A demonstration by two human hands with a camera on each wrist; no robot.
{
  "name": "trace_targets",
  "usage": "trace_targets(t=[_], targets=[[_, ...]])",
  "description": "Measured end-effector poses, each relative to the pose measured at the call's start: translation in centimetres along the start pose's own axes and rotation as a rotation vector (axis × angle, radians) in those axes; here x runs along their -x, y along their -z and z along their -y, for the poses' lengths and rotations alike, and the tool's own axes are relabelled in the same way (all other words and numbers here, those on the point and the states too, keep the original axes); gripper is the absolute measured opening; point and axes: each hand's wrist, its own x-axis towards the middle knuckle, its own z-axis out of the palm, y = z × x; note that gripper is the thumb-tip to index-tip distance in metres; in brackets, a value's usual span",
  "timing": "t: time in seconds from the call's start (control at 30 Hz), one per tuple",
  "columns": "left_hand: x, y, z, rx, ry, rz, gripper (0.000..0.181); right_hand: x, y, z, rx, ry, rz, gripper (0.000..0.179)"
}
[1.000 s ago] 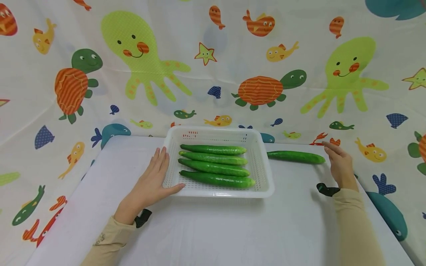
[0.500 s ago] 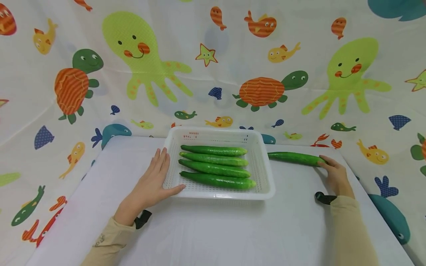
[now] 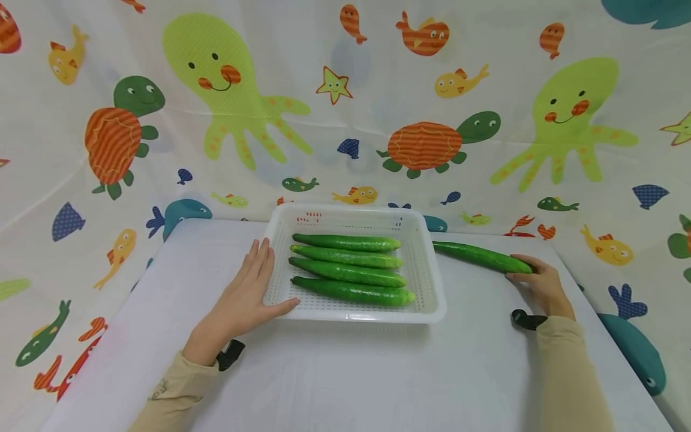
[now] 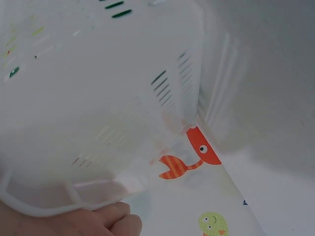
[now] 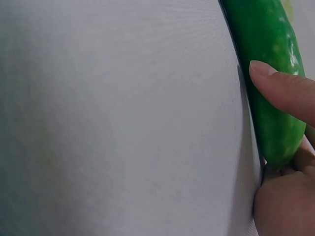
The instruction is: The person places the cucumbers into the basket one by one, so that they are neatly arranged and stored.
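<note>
A white perforated plastic basket (image 3: 361, 314) sits at the table's middle, holding several green cucumbers (image 3: 351, 274) side by side. My left hand (image 3: 234, 309) rests against its left end, fingers extended along the rim and thumb over the front corner. The left wrist view shows the slotted basket wall (image 4: 88, 93) above part of that hand (image 4: 88, 223). To the right of the basket lies one cucumber (image 3: 475, 255), its right end pinched between the thumb and fingers of my right hand (image 3: 546, 289). In the right wrist view the thumb (image 5: 283, 91) presses on this cucumber (image 5: 278, 132).
White cloth covers the table (image 3: 367, 378). A curtain (image 3: 335, 132) printed with sea animals hangs behind it, close to the basket's back edge. Dark straps (image 3: 231, 354) are worn at both wrists.
My right hand has come down and left onto the cucumber's right end and now grips it. That end has shifted slightly towards me. The left hand and basket stay put.
</note>
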Motion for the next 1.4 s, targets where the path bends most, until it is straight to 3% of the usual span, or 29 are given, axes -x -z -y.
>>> trace_targets(t=[0.23, 0.5, 0.63, 1.0, 1.2, 1.4], targets=[[0.1, 0.2, 0.2, 0.002, -0.008, -0.003, 0.116, -0.4, -0.3, 0.1, 0.016, -0.034, -0.007, 0.078], [-0.1, 0.2, 0.3, 0.000, -0.001, 0.002, 0.117, 0.5, 1.1, 1.4, 0.233, 0.078, 0.059, 0.076], [-0.2, 0.1, 0.1, 0.003, -0.003, 0.000, 0.117, 1.3, 1.9, 3.1, 0.233, 0.115, 0.036, 0.074], [-0.2, 0.0, 0.0, -0.012, -0.005, 0.002, 0.119, 4.7, 3.1, 8.5, 0.155, 0.205, -0.074, 0.070], [-0.2, 0.0, 0.0, -0.015, -0.013, -0.005, 0.118, 6.7, 2.7, 11.7, -0.096, 0.316, -0.105, 0.061], [-0.1, 0.0, -0.1, -0.007, -0.020, -0.011, 0.118, 8.8, 1.4, 14.8, -0.125, 0.361, -0.123, 0.057]])
